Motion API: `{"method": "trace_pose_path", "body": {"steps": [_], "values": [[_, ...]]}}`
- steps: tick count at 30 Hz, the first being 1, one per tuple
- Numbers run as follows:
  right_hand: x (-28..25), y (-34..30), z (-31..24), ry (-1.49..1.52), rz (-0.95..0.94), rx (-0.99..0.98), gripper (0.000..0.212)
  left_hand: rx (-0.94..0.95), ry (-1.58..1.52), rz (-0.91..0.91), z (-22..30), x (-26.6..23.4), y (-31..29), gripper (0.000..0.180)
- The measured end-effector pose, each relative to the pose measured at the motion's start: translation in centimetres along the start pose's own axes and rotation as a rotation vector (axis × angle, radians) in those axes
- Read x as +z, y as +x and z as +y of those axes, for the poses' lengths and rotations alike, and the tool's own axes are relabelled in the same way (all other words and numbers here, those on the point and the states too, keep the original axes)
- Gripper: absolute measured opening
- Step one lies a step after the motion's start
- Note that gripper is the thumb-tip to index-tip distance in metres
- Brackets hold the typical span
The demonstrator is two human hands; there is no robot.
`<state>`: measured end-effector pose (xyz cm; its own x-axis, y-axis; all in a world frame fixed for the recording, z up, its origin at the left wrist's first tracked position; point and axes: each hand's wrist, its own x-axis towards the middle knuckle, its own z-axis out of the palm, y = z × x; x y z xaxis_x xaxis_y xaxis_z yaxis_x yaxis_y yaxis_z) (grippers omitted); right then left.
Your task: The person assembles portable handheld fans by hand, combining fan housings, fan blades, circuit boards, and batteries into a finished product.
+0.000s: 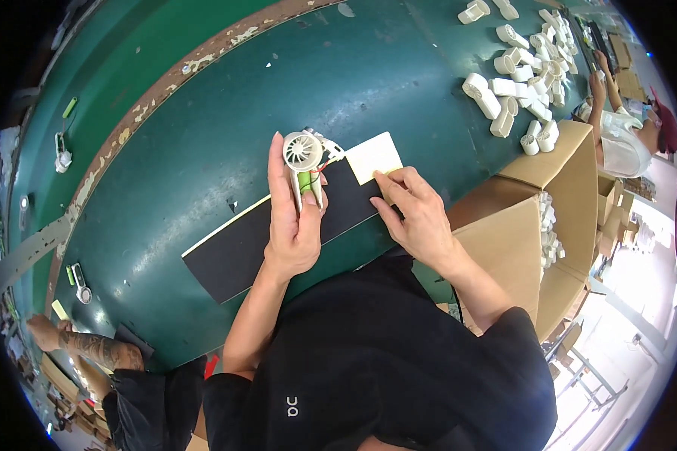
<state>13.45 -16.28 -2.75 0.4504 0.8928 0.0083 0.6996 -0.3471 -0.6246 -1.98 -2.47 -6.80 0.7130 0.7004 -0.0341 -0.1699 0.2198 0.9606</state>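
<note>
The left hand (287, 237) is grasping the fan (303, 152), its green cell (305, 181) and wires (322, 167) showing, above the black strip (241, 259). The right hand (417, 214) is resting fingertips by the white pad's (374, 155) near edge; whether it is pinching, I cannot tell. Gripping the fan by its shell, sparing the wires, and lifting the pad squarely by its edge are probably serving best. Casings (491, 104) are lying beyond, on the table (399, 83); a carton (500, 237) is standing at right.

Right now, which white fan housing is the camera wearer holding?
The housing in the left hand, with a green cylinder and red wire showing; the loose housings at upper right lie on the table.
</note>
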Motion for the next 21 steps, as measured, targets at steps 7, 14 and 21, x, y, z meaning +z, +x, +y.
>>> {"method": "trace_pose_path", "body": {"steps": [7, 14, 21], "values": [[-0.9, 1.5, 0.3, 0.036, -0.067, 0.017, 0.021, -0.001, 0.006, -0.032, -0.2, -0.2, -0.1, 0.073], [-1.5, 1.8, 1.4, 0.302, -0.178, 0.163, 0.014, 0.009, -0.009, -0.034, -0.3, -0.2, 0.0, 0.073], [-6.7, 4.2, -1.8, 0.714, -0.221, 0.245, 0.012, 0.038, 0.107, -0.102, -0.4, -0.7, 0.0, 0.078]]}}
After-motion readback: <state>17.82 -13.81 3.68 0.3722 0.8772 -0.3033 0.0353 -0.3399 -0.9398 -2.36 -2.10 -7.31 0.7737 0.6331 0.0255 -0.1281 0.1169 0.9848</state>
